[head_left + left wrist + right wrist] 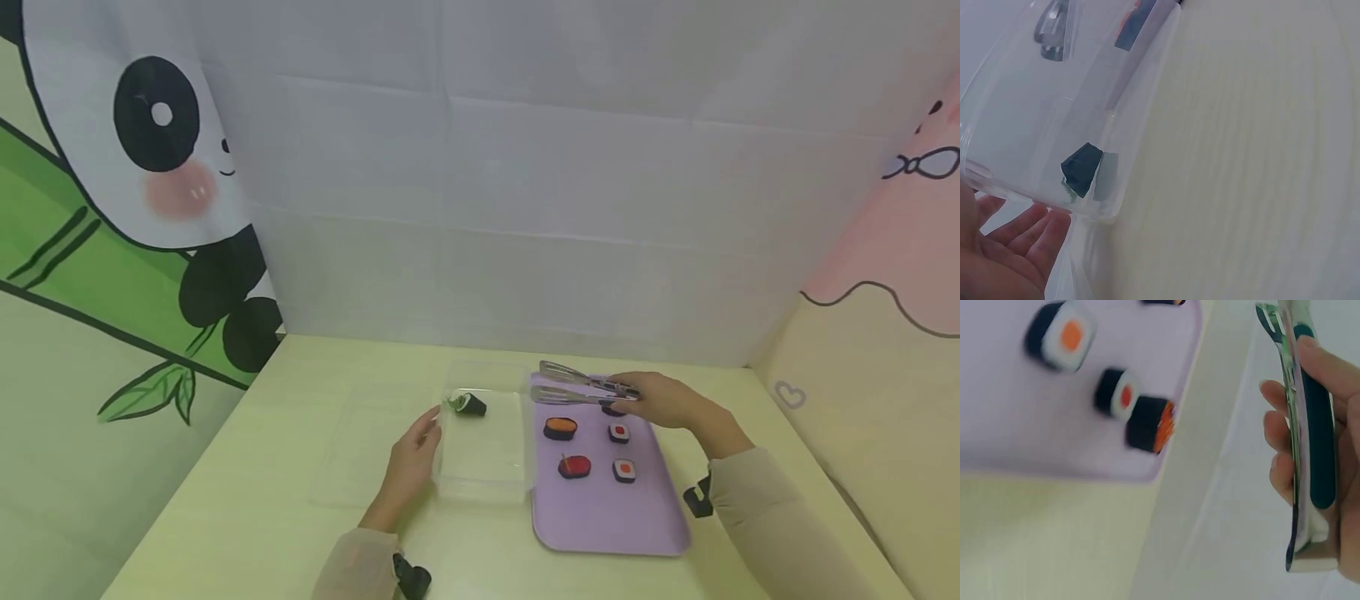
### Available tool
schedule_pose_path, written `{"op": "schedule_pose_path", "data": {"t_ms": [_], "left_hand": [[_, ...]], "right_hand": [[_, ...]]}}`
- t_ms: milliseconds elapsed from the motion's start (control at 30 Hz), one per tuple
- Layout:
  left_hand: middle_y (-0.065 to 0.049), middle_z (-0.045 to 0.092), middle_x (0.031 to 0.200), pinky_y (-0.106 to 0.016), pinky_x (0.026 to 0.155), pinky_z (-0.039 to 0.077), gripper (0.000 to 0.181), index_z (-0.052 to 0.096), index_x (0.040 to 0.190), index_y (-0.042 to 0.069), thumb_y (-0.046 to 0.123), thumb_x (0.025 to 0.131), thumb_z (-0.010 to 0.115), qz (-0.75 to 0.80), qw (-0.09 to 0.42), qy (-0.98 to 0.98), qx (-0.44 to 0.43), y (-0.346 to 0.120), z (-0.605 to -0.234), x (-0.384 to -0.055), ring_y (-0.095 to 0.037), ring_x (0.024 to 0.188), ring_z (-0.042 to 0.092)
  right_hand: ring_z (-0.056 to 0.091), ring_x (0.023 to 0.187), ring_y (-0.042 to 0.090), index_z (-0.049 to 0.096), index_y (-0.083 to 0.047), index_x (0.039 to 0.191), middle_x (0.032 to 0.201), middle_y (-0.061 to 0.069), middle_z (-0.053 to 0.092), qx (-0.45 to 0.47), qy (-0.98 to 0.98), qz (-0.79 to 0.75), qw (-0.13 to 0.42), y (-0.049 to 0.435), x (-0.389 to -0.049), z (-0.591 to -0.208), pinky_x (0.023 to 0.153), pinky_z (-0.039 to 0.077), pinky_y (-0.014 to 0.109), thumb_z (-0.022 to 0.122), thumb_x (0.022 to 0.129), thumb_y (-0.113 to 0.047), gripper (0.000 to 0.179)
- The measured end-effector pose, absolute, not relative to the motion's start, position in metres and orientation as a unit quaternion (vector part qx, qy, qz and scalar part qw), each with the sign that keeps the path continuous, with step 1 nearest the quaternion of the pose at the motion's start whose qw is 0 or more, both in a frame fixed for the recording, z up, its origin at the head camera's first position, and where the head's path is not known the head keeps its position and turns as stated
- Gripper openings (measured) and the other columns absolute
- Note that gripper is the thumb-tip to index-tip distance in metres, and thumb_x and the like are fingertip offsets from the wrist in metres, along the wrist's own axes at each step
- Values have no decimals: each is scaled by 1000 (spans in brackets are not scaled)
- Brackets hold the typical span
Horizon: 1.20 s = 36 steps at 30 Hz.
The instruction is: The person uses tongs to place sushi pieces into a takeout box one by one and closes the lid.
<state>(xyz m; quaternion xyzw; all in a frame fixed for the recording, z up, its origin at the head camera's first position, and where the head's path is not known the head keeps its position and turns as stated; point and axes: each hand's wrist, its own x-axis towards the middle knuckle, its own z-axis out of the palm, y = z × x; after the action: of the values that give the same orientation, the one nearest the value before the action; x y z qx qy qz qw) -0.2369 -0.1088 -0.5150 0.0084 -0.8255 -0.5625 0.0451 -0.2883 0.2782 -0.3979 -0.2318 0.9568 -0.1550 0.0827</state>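
My right hand (660,398) grips metal tongs (1294,425) with dark handle pads. Their spread tips reach left over the top of the purple tray (600,525), with nothing between them. On that tray lie an orange-topped sushi piece (560,428), a red-topped one (574,467) and two rolls with white faces. A dark-wrapped piece (1150,424) with an orange end lies near the tray's far edge. My left hand (408,467) touches the left side of a clear plastic container (480,483) with its fingertips, fingers relaxed. Inside sits a dark hand roll (471,405) with green at one end.
A transparent lid or sheet (352,450) lies flat on the pale yellow table (247,517) left of the container. The tray sits right beside the container. A white backdrop (487,250) stands along the table's back edge, with printed cloths on both sides.
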Motion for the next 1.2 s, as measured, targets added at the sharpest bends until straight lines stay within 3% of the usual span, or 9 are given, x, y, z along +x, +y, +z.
{"op": "schedule_pose_path", "data": {"t_ms": [233, 567, 1033, 1200], "left_hand": [[-23, 53, 135, -57, 97, 43, 41, 48, 144, 12, 23, 105, 45, -561, 48, -826, 10, -111, -517, -237, -43, 119, 53], [-23, 53, 135, -57, 97, 43, 41, 48, 144, 13, 23, 105, 45, -563, 50, -825, 6, -112, -518, -236, -42, 119, 53], [-22, 54, 135, -57, 97, 42, 42, 48, 144, 13, 25, 104, 45, -564, 53, -824, 14, -111, -516, -235, -42, 119, 53], [-22, 54, 135, -57, 98, 42, 42, 48, 144, 12, 25, 104, 45, -563, 51, -824, 16, -109, -515, -233, -42, 119, 53]], "right_hand": [[58, 95, 26, 61, -2, 124, 107, 6, 65, -225, 954, -161, 113, 301, -282, -416, 82, 48, 50, 69, 92, -27, 42], [52, 82, 15, 67, -14, 110, 93, -6, 61, -248, 954, -144, 87, 303, -285, -443, 72, 46, 39, 69, 92, -22, 20], [54, 82, 15, 65, -16, 111, 94, -7, 62, -257, 951, -163, 62, 308, -283, -416, 72, 46, 40, 68, 93, -25, 20], [58, 87, 17, 64, -9, 118, 103, -1, 65, -272, 939, -209, 37, 298, -283, -406, 75, 49, 43, 66, 95, -22, 26]]}}
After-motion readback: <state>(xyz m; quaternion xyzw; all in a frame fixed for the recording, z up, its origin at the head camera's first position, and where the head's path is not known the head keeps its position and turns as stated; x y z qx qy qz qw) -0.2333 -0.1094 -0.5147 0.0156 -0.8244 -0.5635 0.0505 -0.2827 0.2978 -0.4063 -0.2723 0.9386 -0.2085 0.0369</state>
